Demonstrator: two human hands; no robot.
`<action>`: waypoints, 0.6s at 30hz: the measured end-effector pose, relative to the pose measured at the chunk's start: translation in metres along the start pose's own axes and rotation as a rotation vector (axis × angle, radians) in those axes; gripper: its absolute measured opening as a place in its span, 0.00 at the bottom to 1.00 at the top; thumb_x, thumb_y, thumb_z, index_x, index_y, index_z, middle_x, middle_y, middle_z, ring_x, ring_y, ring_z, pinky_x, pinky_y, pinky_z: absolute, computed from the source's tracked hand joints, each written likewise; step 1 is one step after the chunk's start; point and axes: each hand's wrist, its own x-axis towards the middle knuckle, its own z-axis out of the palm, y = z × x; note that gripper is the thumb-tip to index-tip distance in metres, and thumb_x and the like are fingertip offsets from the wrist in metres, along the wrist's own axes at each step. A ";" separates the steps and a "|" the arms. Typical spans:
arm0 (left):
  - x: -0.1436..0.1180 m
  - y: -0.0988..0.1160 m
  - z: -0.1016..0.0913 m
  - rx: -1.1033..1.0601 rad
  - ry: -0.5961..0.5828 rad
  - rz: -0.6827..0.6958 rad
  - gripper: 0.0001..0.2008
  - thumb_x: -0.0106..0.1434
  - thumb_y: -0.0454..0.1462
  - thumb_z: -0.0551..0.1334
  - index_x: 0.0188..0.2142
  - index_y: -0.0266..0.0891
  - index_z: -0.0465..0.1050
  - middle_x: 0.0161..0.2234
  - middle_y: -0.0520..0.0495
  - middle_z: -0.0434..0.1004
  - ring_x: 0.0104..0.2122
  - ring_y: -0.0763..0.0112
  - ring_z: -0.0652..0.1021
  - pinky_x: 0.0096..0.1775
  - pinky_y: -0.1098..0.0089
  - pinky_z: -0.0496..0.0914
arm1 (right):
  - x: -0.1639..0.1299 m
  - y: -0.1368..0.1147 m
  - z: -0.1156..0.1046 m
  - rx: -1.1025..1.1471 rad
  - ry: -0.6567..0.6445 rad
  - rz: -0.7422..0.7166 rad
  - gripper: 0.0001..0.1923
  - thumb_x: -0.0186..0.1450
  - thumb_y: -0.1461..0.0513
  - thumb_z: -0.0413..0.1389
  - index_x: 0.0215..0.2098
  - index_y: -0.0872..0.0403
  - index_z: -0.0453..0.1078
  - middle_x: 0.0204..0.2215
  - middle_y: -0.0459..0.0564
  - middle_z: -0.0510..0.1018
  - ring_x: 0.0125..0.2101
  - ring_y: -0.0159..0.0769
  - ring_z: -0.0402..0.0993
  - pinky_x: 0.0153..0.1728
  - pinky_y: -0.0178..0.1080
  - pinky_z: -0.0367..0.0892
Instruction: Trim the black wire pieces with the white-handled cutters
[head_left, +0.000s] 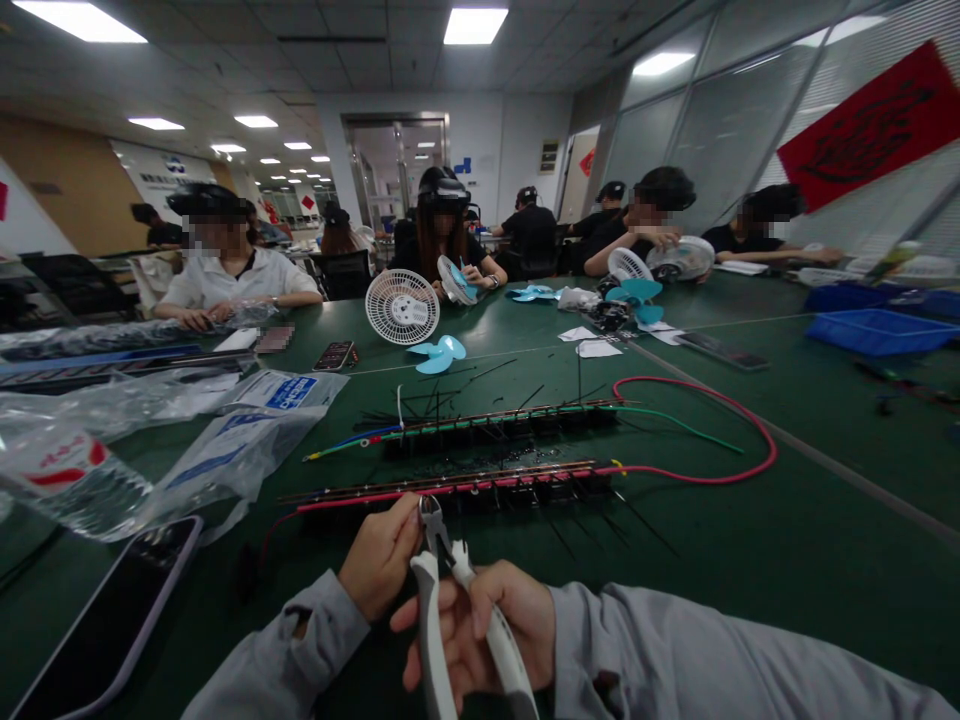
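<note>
My right hand [502, 610] is wrapped round the white and grey handles of a pair of cutting pliers [433, 600], which are partly spread. The pliers' metal jaws point away from me, at the near edge of a wire bundle [495, 488] with a red cable along it and black cable-tie tails sticking out. My left hand [384, 555] is closed in a pinch right beside the jaws; whatever is between its fingertips is hidden. Behind it lies a second wire bundle [502, 422] with green and blue wires. A thick red cable [765, 445] loops to the right.
A phone [112, 620] and a water bottle [71, 470] lie at left near plastic bags [255, 425]. Across the green table [750, 560] are a fan grille [403, 307], blue fan blades [439, 354] and a blue tray [877, 332]. Several people sit around it.
</note>
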 end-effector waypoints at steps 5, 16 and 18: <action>0.000 0.002 0.001 0.006 0.007 -0.002 0.14 0.67 0.40 0.44 0.30 0.39 0.62 0.20 0.54 0.64 0.20 0.73 0.67 0.25 0.73 0.58 | 0.001 0.003 -0.006 0.001 0.035 0.012 0.33 0.42 0.65 0.45 0.47 0.66 0.65 0.33 0.58 0.75 0.33 0.36 0.72 0.37 0.38 0.59; 0.000 0.003 0.001 0.023 0.001 -0.003 0.14 0.67 0.40 0.44 0.30 0.39 0.62 0.20 0.53 0.65 0.20 0.73 0.67 0.25 0.73 0.58 | 0.001 0.003 -0.006 -0.054 0.082 -0.010 0.28 0.43 0.64 0.45 0.42 0.67 0.68 0.28 0.55 0.74 0.28 0.33 0.70 0.36 0.37 0.58; 0.000 0.002 0.001 0.023 0.004 -0.002 0.14 0.67 0.40 0.44 0.31 0.39 0.63 0.20 0.53 0.65 0.20 0.73 0.68 0.25 0.73 0.58 | 0.001 0.004 -0.006 -0.043 0.080 -0.020 0.26 0.43 0.63 0.45 0.39 0.66 0.69 0.28 0.55 0.73 0.28 0.34 0.70 0.35 0.38 0.59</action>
